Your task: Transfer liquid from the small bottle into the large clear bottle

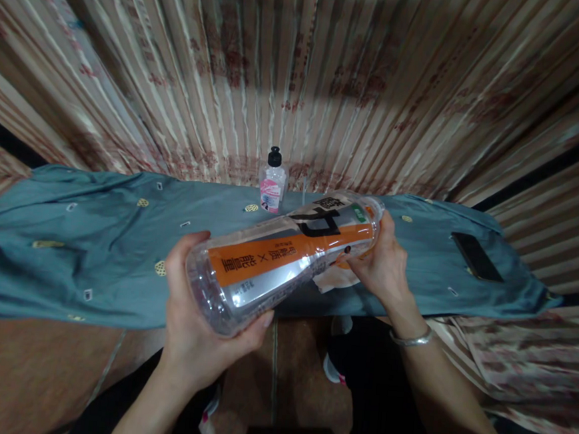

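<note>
A large clear plastic bottle with an orange and silver label lies tilted between my hands, raised in front of the cloth-covered table. My left hand is wrapped round its near left end. At the far right end, my right hand grips the bottle, with a silver bracelet on that wrist. Beneath the bottle's right part, a white and orange piece shows on the cloth, mostly hidden; its kind is unclear. Behind stands a small clear bottle with a black cap and pink label, upright and touched by neither hand.
The narrow table wears a teal patterned cloth. A dark phone lies at its right. Pleated curtains hang close behind and at both sides. Below are the tiled floor and my legs in black trousers.
</note>
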`<state>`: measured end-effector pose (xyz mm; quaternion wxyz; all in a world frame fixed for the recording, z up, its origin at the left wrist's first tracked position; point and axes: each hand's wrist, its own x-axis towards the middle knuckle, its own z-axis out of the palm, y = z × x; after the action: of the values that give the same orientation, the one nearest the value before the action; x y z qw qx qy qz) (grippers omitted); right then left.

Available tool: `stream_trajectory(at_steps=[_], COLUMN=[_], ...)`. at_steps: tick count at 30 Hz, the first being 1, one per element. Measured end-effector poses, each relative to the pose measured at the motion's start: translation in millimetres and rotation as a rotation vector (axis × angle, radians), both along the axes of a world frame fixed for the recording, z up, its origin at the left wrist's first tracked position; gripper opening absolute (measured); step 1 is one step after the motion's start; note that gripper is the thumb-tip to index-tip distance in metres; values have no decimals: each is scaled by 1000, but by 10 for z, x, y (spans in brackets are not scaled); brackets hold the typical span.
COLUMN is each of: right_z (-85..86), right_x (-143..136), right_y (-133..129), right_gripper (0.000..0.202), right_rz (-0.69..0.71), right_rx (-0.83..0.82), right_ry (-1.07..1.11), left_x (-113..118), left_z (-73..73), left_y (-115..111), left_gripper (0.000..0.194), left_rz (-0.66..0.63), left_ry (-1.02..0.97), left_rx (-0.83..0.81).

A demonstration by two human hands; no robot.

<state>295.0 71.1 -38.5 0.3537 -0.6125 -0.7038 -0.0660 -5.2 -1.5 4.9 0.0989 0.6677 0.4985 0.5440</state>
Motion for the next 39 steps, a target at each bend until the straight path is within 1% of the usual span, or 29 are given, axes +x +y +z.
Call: stream_trajectory(at_steps=[4, 9, 18, 28, 33, 39], right_z=[-5, -20, -29, -20, 18, 32], right_x=[4, 18, 21, 15, -7, -20], right_y=[7, 12, 17, 12, -4, -11], right_gripper=[91, 93, 94, 93, 90, 90], right_rz=[17, 10, 13, 7, 9, 4], right_rx=[25, 11, 14, 11, -2, 1], right_ry=[-11, -5, 7, 10, 15, 8], left_x=[28, 28, 25, 21, 25, 18], left_z=[-6, -16, -2, -8, -14, -5], left_y=[0, 3, -1, -2, 1, -2], left_gripper=[86, 87, 88, 87, 86, 88], left_rz=[5, 9, -2, 3, 15, 6], left_ry=[-12, 15, 23, 14, 0, 24], left_rx=[24, 49, 51, 27, 40, 39])
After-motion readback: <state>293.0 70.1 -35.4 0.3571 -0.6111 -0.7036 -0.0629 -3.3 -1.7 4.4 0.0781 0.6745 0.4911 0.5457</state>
